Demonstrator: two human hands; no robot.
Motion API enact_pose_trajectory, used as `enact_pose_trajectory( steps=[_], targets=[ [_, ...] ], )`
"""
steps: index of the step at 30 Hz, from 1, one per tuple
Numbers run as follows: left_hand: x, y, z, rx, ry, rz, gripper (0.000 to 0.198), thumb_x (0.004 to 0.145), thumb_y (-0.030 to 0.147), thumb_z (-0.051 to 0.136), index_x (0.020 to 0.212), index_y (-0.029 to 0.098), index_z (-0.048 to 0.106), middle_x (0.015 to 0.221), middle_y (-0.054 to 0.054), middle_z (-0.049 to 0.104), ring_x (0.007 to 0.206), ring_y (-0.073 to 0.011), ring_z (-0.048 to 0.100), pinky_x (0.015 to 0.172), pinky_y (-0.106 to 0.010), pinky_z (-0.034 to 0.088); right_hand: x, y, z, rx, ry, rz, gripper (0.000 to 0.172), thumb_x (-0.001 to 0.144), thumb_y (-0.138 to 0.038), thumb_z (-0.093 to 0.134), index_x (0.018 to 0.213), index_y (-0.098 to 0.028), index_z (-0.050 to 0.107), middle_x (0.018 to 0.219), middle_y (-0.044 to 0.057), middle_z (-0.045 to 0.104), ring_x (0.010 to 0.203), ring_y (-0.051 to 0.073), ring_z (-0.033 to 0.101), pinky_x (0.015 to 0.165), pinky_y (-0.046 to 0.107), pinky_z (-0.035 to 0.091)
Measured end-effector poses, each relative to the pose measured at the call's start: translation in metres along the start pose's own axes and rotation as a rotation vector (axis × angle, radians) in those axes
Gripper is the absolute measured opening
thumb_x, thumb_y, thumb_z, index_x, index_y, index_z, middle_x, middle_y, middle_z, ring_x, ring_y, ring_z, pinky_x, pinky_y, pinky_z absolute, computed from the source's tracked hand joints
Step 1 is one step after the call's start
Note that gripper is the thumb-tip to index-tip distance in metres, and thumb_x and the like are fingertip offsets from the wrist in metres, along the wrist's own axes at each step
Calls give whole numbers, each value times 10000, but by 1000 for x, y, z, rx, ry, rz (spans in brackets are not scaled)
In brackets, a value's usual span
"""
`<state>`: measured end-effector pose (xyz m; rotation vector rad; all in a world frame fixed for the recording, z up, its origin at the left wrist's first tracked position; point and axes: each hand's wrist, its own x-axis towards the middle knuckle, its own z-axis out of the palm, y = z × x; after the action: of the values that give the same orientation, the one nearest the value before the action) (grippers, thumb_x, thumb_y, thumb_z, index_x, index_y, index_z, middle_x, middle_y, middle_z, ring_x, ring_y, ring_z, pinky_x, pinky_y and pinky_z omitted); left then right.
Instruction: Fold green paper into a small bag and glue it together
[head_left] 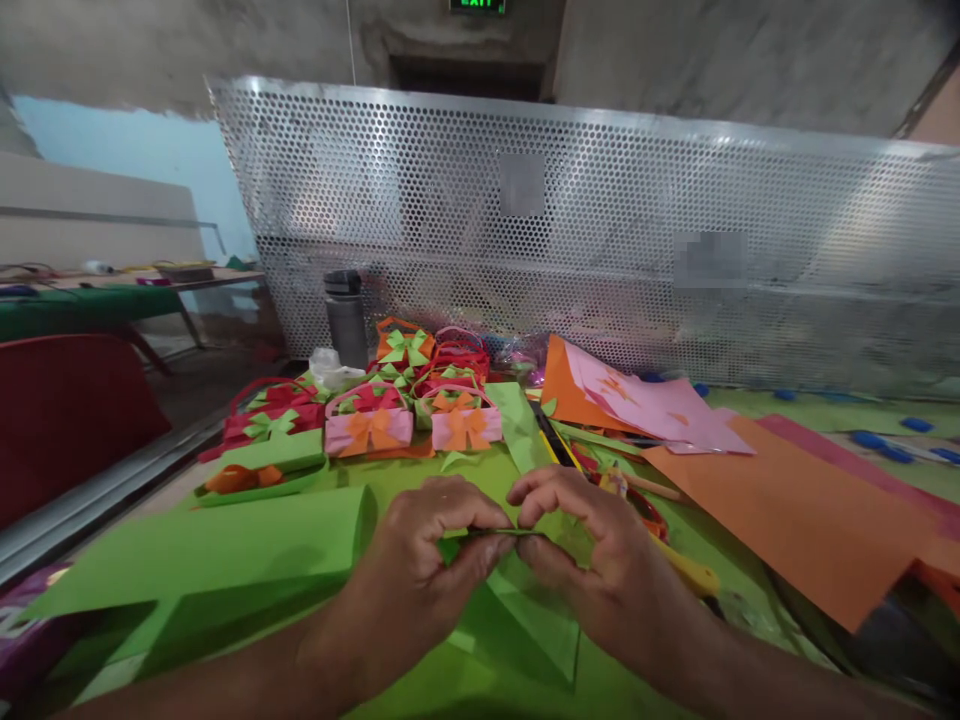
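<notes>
Between both hands, at the middle of the table, is a small folded piece of green paper [517,532], seen nearly edge-on. My left hand [435,560] pinches its left end between thumb and fingers. On the other end my right hand [592,560] closes its thumb and forefinger the same way. Below the hands lies a loose green paper sheet [536,625]. A larger curled green sheet [247,540] rests to the left. Just beyond it an orange bow [244,478] sits in a folded green paper piece.
Several small paper baskets with bows [369,430] stand at the back left, near a grey bottle [346,320]. A black and yellow cutter [551,435] and a yellow-handled tool [686,570] lie right of centre. Orange sheets [810,500] and pink sheets [645,400] spread right. A perforated metal panel [600,200] closes the back.
</notes>
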<state>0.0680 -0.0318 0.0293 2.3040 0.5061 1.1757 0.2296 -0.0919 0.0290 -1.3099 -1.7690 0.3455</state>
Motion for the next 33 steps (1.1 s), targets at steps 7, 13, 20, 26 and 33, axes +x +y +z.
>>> enact_pose_trajectory(
  steps=[7,13,20,26,33],
  targets=[
    [2,2,-4,40,10,71,138,800,131,549,710,177,642,630,-4,630,610,-130,561,569,-266,447,0,-2,-2,22,-4,14,47,756,-179,550,770,-218,527,974,10,619,936,167,559,829,334,406],
    [3,0,-4,65,13,145,155,792,71,537,766,183,639,683,-2,645,655,-134,574,648,-304,445,-3,-2,-3,-7,-7,-16,66,772,-178,554,803,-231,528,1052,-3,600,1006,173,534,919,399,339],
    [-1,-1,-4,88,11,134,165,812,87,516,739,187,625,679,15,625,659,-122,569,728,-328,422,-4,-3,1,-10,-6,-38,63,785,-168,527,787,-230,515,1045,0,593,1009,179,532,933,439,312],
    [-4,-5,-5,94,1,86,157,800,75,535,754,194,627,716,25,626,688,-120,572,771,-331,386,-2,-2,-1,18,-52,-22,41,788,-192,527,806,-229,521,1027,22,605,987,200,544,946,473,290],
    [-7,-1,-6,74,-7,59,117,780,88,561,748,182,622,744,5,631,729,-137,575,797,-336,374,-1,-2,-4,-8,-24,-75,60,802,-194,546,760,-227,520,1047,9,583,1016,202,525,954,464,262]
  ],
)
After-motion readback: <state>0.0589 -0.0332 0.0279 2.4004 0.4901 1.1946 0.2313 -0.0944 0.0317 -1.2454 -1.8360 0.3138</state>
